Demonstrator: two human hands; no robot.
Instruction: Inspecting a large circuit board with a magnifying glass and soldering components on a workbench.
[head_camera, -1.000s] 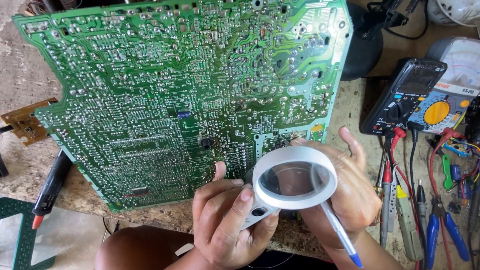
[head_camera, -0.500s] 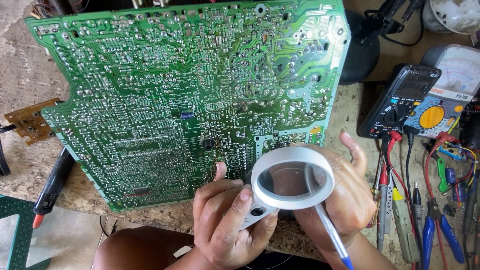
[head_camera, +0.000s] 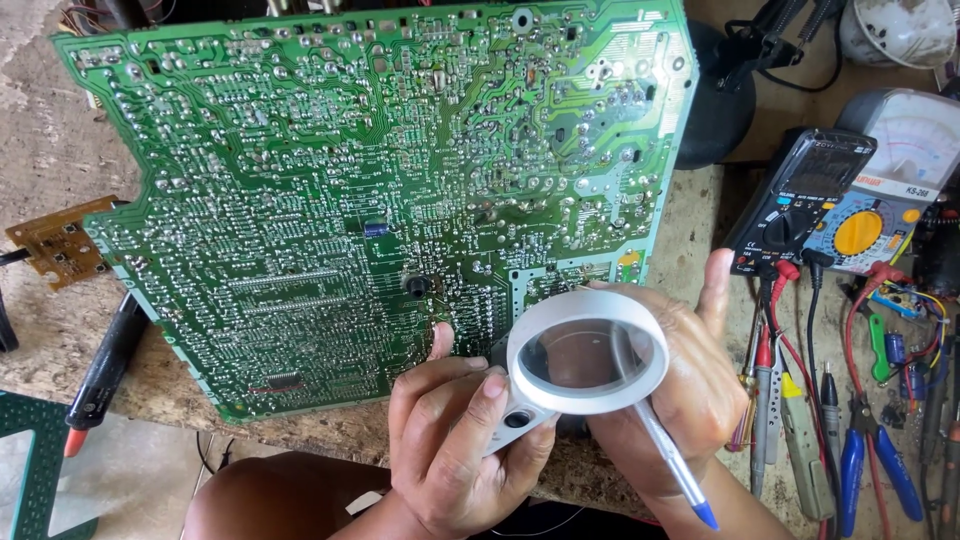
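Note:
A large green circuit board (head_camera: 380, 190) lies solder side up on the stone bench. My left hand (head_camera: 455, 445) grips the handle of a white round magnifying glass (head_camera: 587, 353), held just above the board's near right corner. My right hand (head_camera: 690, 385) cups the far side of the lens rim and also holds a blue-tipped pen (head_camera: 672, 462) between its fingers, tip pointing down toward me.
A black digital multimeter (head_camera: 800, 195) and a grey analog meter (head_camera: 890, 180) sit at right, with probes, pliers and screwdrivers (head_camera: 860, 440) below them. A small brown board (head_camera: 60, 245) and a black soldering tool (head_camera: 100, 365) lie at left. My knee (head_camera: 280, 500) shows below.
The view has drifted slightly, so the board sits a little farther right in frame. Both hands keep the same grip on the magnifying glass and pen.

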